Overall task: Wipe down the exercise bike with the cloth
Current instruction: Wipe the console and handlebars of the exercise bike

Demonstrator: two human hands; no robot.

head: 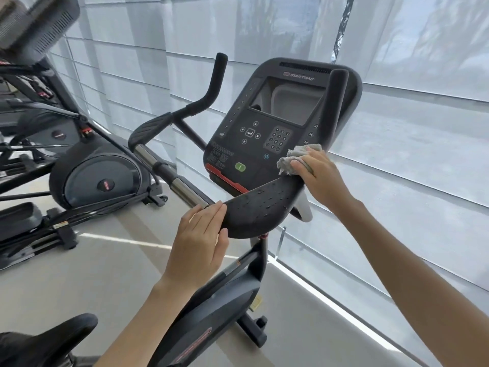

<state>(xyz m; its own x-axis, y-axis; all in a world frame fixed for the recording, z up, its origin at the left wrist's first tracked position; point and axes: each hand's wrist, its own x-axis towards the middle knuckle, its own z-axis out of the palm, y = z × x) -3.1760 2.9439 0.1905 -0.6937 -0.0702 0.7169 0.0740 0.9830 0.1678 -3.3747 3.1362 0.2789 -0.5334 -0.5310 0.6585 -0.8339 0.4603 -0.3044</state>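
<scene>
Head view puts the exercise bike (275,120) right before you, its padded handlebar (259,210) flecked with specks, so I judge the wiping barely begun, with console, grips and frame left to do. Your right hand (324,181) has its fingers (304,166) clamped on the bunched cloth (292,157) at the pad's right end. Your left hand (198,245) lies flat on the other end, fingers together.

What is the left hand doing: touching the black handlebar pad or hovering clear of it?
Touching. The head view shows the left hand laid straight-fingered on the handlebar pad, thumb against its edge, no gap.
</scene>
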